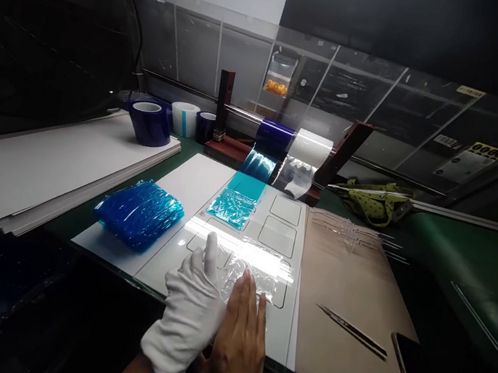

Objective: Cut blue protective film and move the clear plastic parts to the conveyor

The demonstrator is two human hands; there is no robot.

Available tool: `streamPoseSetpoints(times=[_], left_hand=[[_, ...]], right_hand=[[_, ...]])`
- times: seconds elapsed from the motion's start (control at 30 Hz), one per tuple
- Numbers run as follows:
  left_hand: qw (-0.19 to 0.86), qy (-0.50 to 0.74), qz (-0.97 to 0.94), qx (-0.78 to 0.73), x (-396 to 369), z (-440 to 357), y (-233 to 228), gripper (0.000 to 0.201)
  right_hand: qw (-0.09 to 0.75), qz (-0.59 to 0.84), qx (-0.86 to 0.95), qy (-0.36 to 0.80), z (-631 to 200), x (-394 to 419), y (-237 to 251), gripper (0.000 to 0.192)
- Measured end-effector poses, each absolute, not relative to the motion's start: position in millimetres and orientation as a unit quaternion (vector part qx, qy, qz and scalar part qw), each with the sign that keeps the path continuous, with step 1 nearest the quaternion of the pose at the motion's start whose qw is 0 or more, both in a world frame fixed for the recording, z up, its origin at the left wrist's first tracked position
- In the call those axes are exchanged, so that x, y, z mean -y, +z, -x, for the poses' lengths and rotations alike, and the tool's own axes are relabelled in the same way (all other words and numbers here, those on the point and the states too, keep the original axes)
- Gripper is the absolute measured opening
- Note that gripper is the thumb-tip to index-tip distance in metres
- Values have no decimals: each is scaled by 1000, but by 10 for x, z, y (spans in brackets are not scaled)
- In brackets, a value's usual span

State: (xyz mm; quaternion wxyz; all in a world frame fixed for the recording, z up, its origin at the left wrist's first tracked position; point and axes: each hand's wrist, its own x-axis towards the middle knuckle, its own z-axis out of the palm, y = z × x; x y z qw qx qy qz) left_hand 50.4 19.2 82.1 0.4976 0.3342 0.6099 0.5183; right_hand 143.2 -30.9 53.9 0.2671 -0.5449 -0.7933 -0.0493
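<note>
Broadly, the bench is a dark green work surface carrying, at its left, a stack of large white boards with a dark blue tape roll standing on its far corner. At the centre lies a white template sheet printed with rounded rectangular outlines; to its right is a brown card sheet. Along the back edge, a dispenser rod on reddish-brown wooden posts holds a blue film roll and a white film roll side by side, both with film trailing down towards the template. A pile of crumpled blue film rests on a second white sheet just left of the template. A teal film square lies on the template's upper left cell. Both hands are at the template's near edge. The left hand, in a white glove, lies flat with fingers extended and the index finger pointing away, pressing on a piece of clear crinkled film that lies across the lower cells. The right hand, bare, lies palm down with fingers together, touching the same film; neither hand pinches anything. Tweezers lie on the brown card, well apart from the hands.
</note>
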Motion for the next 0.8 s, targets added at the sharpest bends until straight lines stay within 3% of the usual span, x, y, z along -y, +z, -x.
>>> streamPoseSetpoints(times=[0.13, 0.3, 0.57, 0.67, 0.8], left_hand=[[390, 498, -460, -624, -363, -681, 716, 74], [195, 430, -604, -642, -540, -649, 741, 138], [293, 416, -441, -739, -812, -280, 749, 143], [355, 445, -381, -728, -948, -201, 724, 128], [461, 535, -290, -646, -1139, -96, 735, 56]], right_hand=[[266, 560, 782, -60, -1620, 127, 516, 96], [247, 536, 806, -34, -2269, -405, 620, 100], [166, 514, 841, -28, -3051, -1588, 572, 107], [147, 504, 851, -21, -3056, -1760, 524, 111], [138, 488, 862, -8, -3041, -1837, 486, 113]])
